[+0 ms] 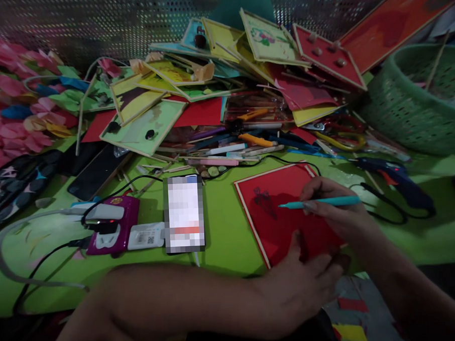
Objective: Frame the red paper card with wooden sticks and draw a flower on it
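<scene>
A red card with a pale wooden frame [273, 188] lies on the green table in front of me, bearing a small dark drawing [264, 201]. My right hand [329, 204] is closed around a teal pen [319, 202], whose tip points left toward the drawing. My left hand [304, 283] rests on the card's near edge, fingers spread flat, pressing it down. My left forearm lies across the table's front edge.
A phone [184, 213] lies left of the card, beside a magenta power strip [112, 223] with cables. A blue glue gun [395, 178] sits at right. Framed cards, pens and scissors are heaped behind [246, 79]. A green basket [416, 97] stands far right; paper flowers [17, 109] lie at left.
</scene>
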### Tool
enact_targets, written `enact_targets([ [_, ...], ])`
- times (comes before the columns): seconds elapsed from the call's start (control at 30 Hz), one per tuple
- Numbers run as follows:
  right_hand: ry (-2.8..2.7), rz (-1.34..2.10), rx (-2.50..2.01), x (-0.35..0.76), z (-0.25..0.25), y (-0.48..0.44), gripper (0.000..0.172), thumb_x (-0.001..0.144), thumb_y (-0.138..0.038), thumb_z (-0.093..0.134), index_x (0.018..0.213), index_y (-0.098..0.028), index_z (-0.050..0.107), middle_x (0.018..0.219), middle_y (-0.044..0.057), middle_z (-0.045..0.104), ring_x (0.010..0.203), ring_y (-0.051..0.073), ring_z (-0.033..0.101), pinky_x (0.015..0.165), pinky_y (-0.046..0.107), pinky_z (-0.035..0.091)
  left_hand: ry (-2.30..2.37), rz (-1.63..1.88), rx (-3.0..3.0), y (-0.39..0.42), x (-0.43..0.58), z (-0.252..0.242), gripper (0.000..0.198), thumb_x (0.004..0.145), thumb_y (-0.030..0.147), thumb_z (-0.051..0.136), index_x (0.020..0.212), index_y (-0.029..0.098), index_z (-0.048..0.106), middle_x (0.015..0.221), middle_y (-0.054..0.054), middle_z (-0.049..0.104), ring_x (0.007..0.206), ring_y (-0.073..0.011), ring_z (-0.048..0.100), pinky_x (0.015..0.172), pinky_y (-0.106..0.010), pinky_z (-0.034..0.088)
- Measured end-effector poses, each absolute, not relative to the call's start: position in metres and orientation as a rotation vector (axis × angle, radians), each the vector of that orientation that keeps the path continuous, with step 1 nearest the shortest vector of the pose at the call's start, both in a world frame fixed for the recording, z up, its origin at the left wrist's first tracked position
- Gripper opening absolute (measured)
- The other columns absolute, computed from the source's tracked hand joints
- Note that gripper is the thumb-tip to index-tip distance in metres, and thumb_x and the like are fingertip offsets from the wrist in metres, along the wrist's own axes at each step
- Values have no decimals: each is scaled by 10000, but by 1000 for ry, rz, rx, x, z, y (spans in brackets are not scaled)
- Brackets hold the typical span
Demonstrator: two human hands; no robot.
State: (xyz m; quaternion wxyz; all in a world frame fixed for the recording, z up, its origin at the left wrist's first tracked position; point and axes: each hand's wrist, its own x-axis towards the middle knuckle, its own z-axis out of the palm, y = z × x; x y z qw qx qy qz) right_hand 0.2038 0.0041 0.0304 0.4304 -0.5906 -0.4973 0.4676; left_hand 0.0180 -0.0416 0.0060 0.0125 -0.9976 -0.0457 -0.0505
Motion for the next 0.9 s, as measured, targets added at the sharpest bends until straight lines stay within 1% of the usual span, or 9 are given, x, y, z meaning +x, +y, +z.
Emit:
enact_targets([
  [0.1, -1273, 1129, -1512, 205, 30, 2, 211, 762, -416, 818, 856, -265, 706, 822, 9, 676, 733, 175, 601, 654, 298, 479, -127, -130, -3099, -40, 17, 10, 511, 1004, 153, 275, 1436, 252, 530, 1625, -91, 339, 1445, -268, 357, 1072, -641, 402],
  [0.2, -1317, 1129, -1544, 203, 34, 0, 216, 753, -430, 818, 852, -269, 716, 832, 18, 689, 775, 202, 622, 697, 323, 490, -131, -143, -3097, -38, 17, 11, 538, 995, 118, 247, 1434, 238, 533, 1618, -90, 354, 1413, -257, 393, 1065, -636, 404],
  [0.33, -1366, 1156, -1540, 200, 39, -1, 196, 763, -438, 800, 842, -279, 717, 812, 17, 689, 751, 209, 612, 663, 323, 476, -126, -166, -3092, -39, 17, 11, 535, 988, 116, 256, 1435, 222, 530, 1618, -99, 355, 1393, -258, 417, 1068, -645, 398],
  [0.47, -1429, 1204, -1583, 201, 39, -1, 196, 770, -439, 788, 801, -269, 694, 757, 13, 662, 675, 193, 568, 597, 316, 440, -132, -130, -3083, -40, 16, 11, 541, 981, 120, 273, 1464, 219, 495, 1620, -88, 354, 1408, -250, 408, 1072, -608, 429],
  [0.57, -1412, 1222, -1587, 200, 39, -1, 213, 766, -437, 789, 791, -263, 669, 754, 16, 657, 666, 194, 566, 596, 318, 446, -130, -123, -3095, -40, 16, 12, 542, 980, 124, 272, 1468, 215, 489, 1626, -87, 343, 1410, -251, 405, 1070, -600, 443],
  [0.73, -1369, 1226, -1595, 195, 40, -5, 244, 746, -435, 806, 762, -264, 633, 746, 20, 663, 674, 202, 582, 597, 325, 465, -172, -186, -3096, -39, 16, 13, 546, 969, 94, 270, 1457, 184, 499, 1604, -81, 382, 1361, -221, 450, 1072, -558, 455],
  [0.9, -1371, 1229, -1584, 195, 38, -7, 238, 768, -428, 794, 776, -257, 627, 761, 25, 662, 728, 216, 616, 617, 325, 482, -147, -172, -3101, -39, 16, 12, 528, 978, 130, 288, 1436, 233, 529, 1598, -64, 389, 1405, -242, 411, 1063, -574, 455],
])
